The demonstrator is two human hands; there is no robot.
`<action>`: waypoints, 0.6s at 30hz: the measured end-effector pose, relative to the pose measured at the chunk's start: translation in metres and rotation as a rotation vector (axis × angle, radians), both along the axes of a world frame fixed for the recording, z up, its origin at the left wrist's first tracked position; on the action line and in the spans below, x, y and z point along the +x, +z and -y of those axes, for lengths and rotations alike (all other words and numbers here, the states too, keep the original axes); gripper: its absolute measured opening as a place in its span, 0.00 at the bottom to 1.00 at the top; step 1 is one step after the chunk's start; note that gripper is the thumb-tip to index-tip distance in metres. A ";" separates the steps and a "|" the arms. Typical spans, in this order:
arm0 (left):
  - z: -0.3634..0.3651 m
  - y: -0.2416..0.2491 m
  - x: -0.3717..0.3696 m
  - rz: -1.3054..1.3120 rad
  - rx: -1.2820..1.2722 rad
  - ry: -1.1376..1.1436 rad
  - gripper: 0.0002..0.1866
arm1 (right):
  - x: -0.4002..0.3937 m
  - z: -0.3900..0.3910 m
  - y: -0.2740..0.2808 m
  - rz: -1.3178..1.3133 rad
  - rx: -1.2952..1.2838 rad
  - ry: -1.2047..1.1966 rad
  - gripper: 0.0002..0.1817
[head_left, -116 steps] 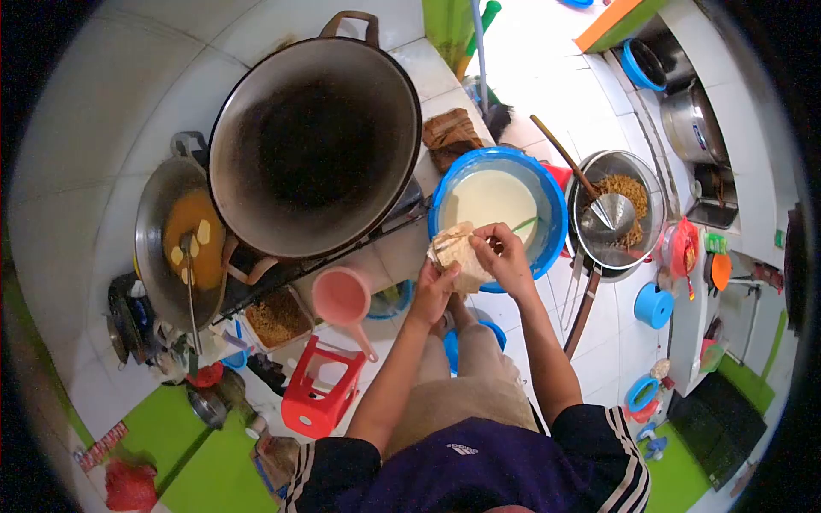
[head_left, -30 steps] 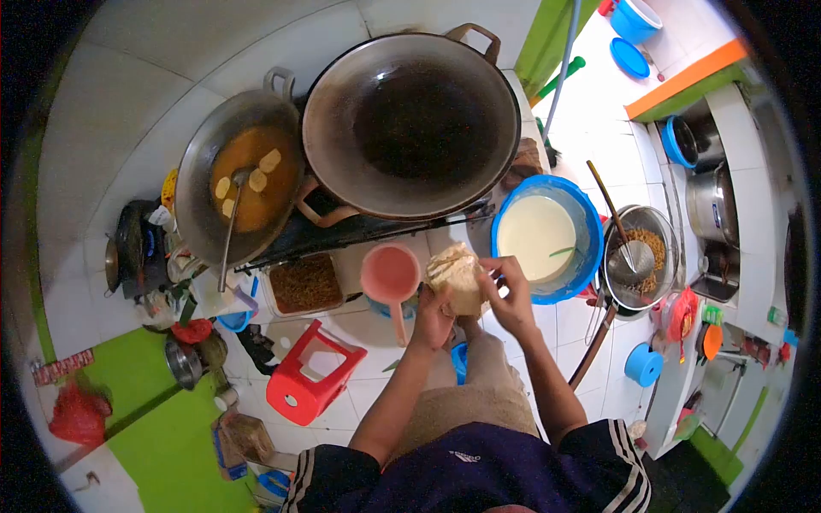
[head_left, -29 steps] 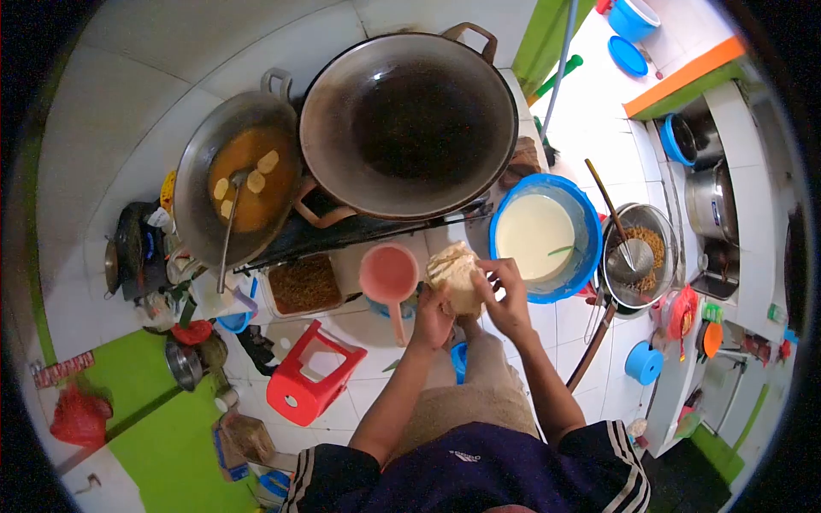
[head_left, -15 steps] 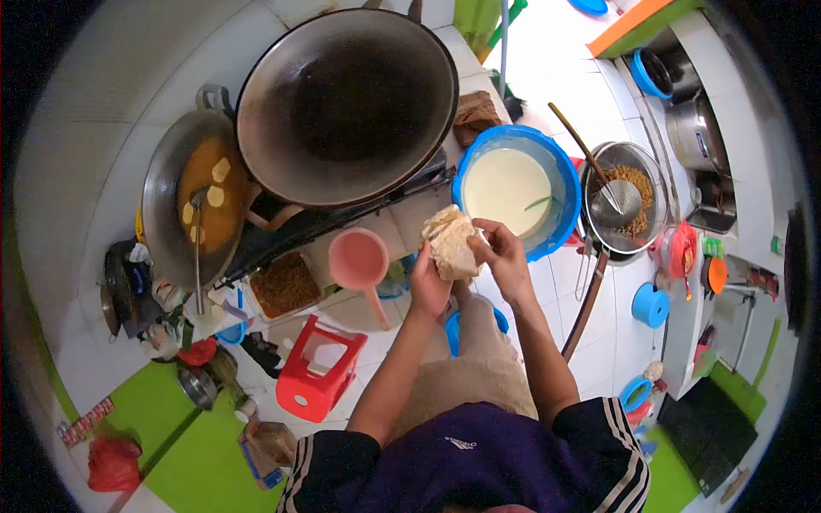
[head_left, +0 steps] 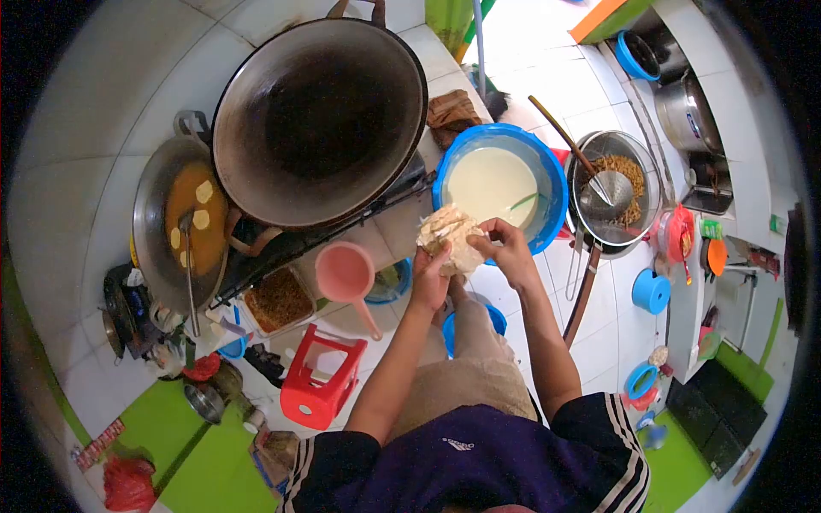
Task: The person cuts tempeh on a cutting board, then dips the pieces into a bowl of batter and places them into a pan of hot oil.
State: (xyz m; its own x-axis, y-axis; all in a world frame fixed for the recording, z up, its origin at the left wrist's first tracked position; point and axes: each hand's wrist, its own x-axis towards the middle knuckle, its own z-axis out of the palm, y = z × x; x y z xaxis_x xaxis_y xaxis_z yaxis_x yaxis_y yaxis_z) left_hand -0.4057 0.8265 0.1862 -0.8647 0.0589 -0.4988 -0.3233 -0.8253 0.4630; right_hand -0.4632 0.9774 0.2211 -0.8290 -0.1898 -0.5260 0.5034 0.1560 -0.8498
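In front of me, at the near rim of a blue tub (head_left: 550, 171), is a pale cream, layered, crumpled bundle (head_left: 451, 239); its kind I cannot make out. My left hand (head_left: 430, 278) grips it from the left and below, thumb on its face. At its right edge, my right hand (head_left: 509, 255) pinches it between thumb and fingers. Creamy white liquid (head_left: 492, 179) fills much of the tub, with a green strip (head_left: 523, 202) in it.
A large dark wok (head_left: 321, 120) sits on the stove, beside a smaller wok (head_left: 152, 209) with orange liquid and a ladle. Nearer are a pink dipper (head_left: 345, 272) and a red stool (head_left: 321, 385). At right, a strainer (head_left: 654, 192) holds brown crumbs.
My view has shifted slightly, so the woks and dipper appear further left. Both hands keep hold of the bundle, which looks turned a little and slightly more spread.
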 end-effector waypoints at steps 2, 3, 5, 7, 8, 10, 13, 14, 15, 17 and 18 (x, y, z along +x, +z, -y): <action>-0.001 0.000 -0.001 0.014 0.101 0.038 0.24 | -0.004 -0.003 -0.004 0.073 -0.090 -0.026 0.11; -0.001 -0.001 -0.001 0.021 0.151 0.056 0.24 | -0.005 -0.004 -0.005 0.109 -0.135 -0.039 0.10; -0.003 -0.005 -0.003 0.034 0.094 0.057 0.26 | -0.009 -0.005 -0.007 0.136 -0.250 -0.126 0.08; -0.005 -0.008 -0.005 0.043 0.054 0.061 0.27 | -0.012 -0.009 -0.011 0.151 -0.320 -0.171 0.06; -0.006 -0.010 -0.006 0.046 0.043 0.064 0.27 | -0.015 -0.012 -0.015 0.154 -0.332 -0.174 0.06; -0.006 -0.012 -0.008 0.052 0.029 0.069 0.27 | -0.018 -0.014 -0.018 0.145 -0.371 -0.216 0.06; -0.003 -0.022 -0.009 0.056 0.031 0.078 0.27 | -0.026 -0.018 -0.027 0.112 -0.423 -0.281 0.06; -0.002 -0.030 -0.007 0.053 0.040 0.081 0.27 | -0.029 -0.023 -0.033 0.106 -0.421 -0.271 0.06; 0.000 -0.031 -0.008 0.050 0.051 0.082 0.27 | -0.034 -0.026 -0.037 0.097 -0.420 -0.263 0.06; 0.005 -0.031 -0.004 0.059 0.094 0.111 0.28 | -0.044 -0.029 -0.048 0.077 -0.359 -0.233 0.05; 0.009 -0.028 -0.003 0.062 0.114 0.125 0.29 | -0.051 -0.030 -0.055 0.066 -0.331 -0.218 0.05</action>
